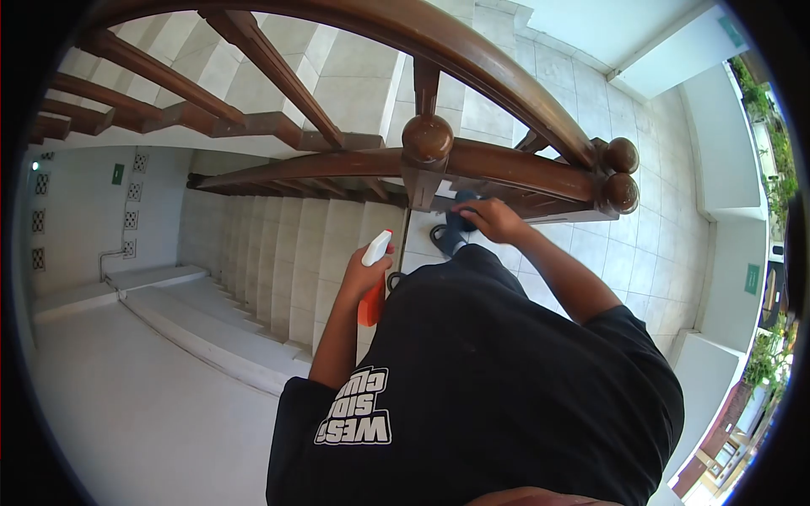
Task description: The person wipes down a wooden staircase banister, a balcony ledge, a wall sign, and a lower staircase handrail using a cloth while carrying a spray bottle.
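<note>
My left hand is closed around a spray bottle with an orange body and a white trigger head tipped in red. It is held upright beside my body, above the stairs. My right hand grips a dark blue cloth, partly hidden by the fingers. The cloth is close to the wooden newel post with a round ball top; whether they touch I cannot tell. Just right of the post, the brown wooden handrail runs past above my right hand.
Tiled stairs descend on the left beside a white wall. Another flight with wooden balusters rises at the upper left. Two wooden balls cap the railing's right end. A sandal on my foot shows on the tiled landing.
</note>
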The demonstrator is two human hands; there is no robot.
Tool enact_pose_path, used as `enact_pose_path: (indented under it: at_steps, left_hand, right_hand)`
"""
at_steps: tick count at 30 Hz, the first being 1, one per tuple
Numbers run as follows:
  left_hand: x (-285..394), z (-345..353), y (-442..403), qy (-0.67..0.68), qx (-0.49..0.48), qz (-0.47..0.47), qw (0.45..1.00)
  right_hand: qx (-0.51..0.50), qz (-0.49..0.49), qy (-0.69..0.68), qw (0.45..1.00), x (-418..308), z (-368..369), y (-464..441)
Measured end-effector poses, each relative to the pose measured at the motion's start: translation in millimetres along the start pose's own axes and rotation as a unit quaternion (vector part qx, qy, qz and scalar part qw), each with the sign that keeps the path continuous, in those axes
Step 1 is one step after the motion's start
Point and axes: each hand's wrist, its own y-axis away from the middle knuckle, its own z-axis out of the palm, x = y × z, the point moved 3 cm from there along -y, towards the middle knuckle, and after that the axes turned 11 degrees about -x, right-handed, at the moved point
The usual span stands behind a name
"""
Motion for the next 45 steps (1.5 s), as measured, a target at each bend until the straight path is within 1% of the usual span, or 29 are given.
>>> enact_pose_path:
  at_steps: [1, 2, 3, 5, 6, 8, 10, 11, 12, 14, 15, 17, 19, 21, 22, 24, 26, 28, 29, 31, 32, 34, 35, 36, 38, 39, 40, 43, 45]
  left_hand:
    - [-4.1, -0.3, 0.5, -0.016, 0.004, -0.009, 1.0]
    - [-8.0, -1.7, 1.1, -0.015, 0.004, -0.005, 1.0]
    - [-15.6, -3.3, 1.8, -0.012, 0.008, -0.007, 1.0]
    - [-33.1, -5.5, 2.2, -0.005, 0.018, -0.013, 1.0]
    - [-43.0, -7.4, 3.6, 0.01, 0.029, -0.018, 0.999]
    - [-52.9, -10.4, 8.2, 0.025, 0.042, -0.021, 0.999]
    - [-56.9, -12.0, 13.7, 0.009, 0.066, -0.008, 0.998]
    - [-59.8, -13.6, 17.5, 0.013, 0.071, -0.008, 0.997]
    - [-64.7, -15.6, 21.6, 0.017, 0.073, -0.029, 0.997]
    - [-75.7, -15.6, 29.9, 0.025, 0.08, -0.052, 0.995]
    - [-82.8, -15.2, 34.3, 0.014, 0.101, -0.035, 0.994]
    - [-100.9, -20.2, 43.5, -0.002, 0.121, -0.016, 0.992]
    - [-131.2, -18.7, 50.2, 0.044, 0.121, -0.05, 0.99]
    - [-162.5, -19.6, 57.5, 0.045, 0.128, -0.052, 0.989]
    - [-174.2, -22.3, 60.4, 0.045, 0.138, -0.055, 0.988]
    - [-189.7, -25.0, 69.9, 0.078, 0.147, -0.058, 0.984]
    - [-207.6, -28.0, 83.5, 0.11, 0.155, -0.069, 0.979]
    - [-226.4, -34.0, 90.3, 0.096, 0.147, -0.085, 0.981]
    - [-236.1, -37.1, 92.3, 0.078, 0.145, -0.088, 0.983]
    - [-245.9, -44.7, 95.8, 0.075, 0.145, -0.101, 0.981]
    - [-249.9, -48.7, 99.5, 0.074, 0.151, -0.114, 0.979]
    - [-251.4, -56.1, 105.3, 0.068, 0.153, -0.117, 0.979]
    - [-252.6, -59.7, 107.8, 0.069, 0.161, -0.12, 0.977]
    - [-254.1, -62.0, 111.0, 0.071, 0.169, -0.122, 0.975]
    - [-257.3, -65.1, 117.0, 0.085, 0.167, -0.118, 0.975]
    - [-258.3, -65.8, 121.3, 0.103, 0.167, -0.114, 0.974]
    - [-251.9, -65.2, 125.8, 0.099, 0.166, -0.115, 0.974]
    - [-243.2, -58.5, 141.5, 0.16, 0.175, -0.126, 0.963]
    - [-246.9, -57.7, 149.2, 0.239, 0.218, -0.128, 0.938]
  right_hand:
    - [0.002, 0.001, 0.002, 1.0, 3.5, 3.6, 10.4]
    - [0.133, -0.052, -0.078, 0.987, 7.4, -2.6, 22.0]
    - [0.257, -0.105, -0.153, 0.948, 12.2, -12.9, 31.7]
    - [0.399, -0.165, -0.281, 0.857, 23.4, -41.2, 31.8]
    - [0.395, -0.165, -0.282, 0.858, 16.5, -51.2, 27.4]
    - [0.477, -0.067, -0.203, 0.853, -0.2, -74.0, 19.9]
    - [0.45, 0.029, -0.03, 0.892, 3.6, -72.3, -21.2]
    - [0.42, -0.011, -0.015, 0.907, 12.8, -64.5, -48.2]
    - [0.39, 0.076, 0.143, 0.906, 19.3, -51.7, -73.3]
    - [0.396, 0.114, 0.233, 0.881, 9.5, -38.0, -92.4]
    - [0.393, 0.109, 0.235, 0.882, 8.2, -31.5, -91.6]
    - [0.403, 0.04, 0.235, 0.884, 1.1, -9.4, -75.8]
    - [0.309, -0.033, 0.332, 0.891, 10.8, 19.2, -47.7]
    - [0.146, -0.051, 0.182, 0.971, 49.1, 64.5, -19.1]
    - [0.152, -0.044, 0.182, 0.97, 57.8, 74.2, -1.3]
    - [0.294, 0.007, 0.074, 0.953, 73.7, 74.2, 27.0]
    - [0.456, 0.081, -0.072, 0.883, 85.6, 58.8, 52.8]
    - [0.616, 0.095, -0.03, 0.782, 62.1, 40.5, 82.5]
    - [0.619, 0.101, -0.029, 0.778, 72.9, 36.8, 90.4]
    - [0.689, 0.249, -0.158, 0.662, 108.8, 29.7, 118.4]
    - [0.69, 0.254, -0.159, 0.659, 117.3, 28.5, 121.8]
    - [0.759, 0.243, -0.259, 0.545, 133.2, 33.7, 132.0]
    - [0.762, 0.205, -0.326, 0.52, 146.5, 37.6, 132.6]
    - [0.763, 0.208, -0.328, 0.517, 155.8, 39.2, 134.2]
    - [0.776, 0.245, -0.363, 0.454, 174.6, 41.3, 135.4]
    - [0.782, 0.199, -0.405, 0.429, 201.7, 41.2, 133.4]
    - [0.782, 0.201, -0.407, 0.427, 200.8, 31.9, 126.6]
    - [0.785, 0.28, -0.385, 0.397, 182.4, 16.5, 113.8]
    - [0.805, 0.252, -0.426, 0.327, 162.2, 12.6, 106.0]
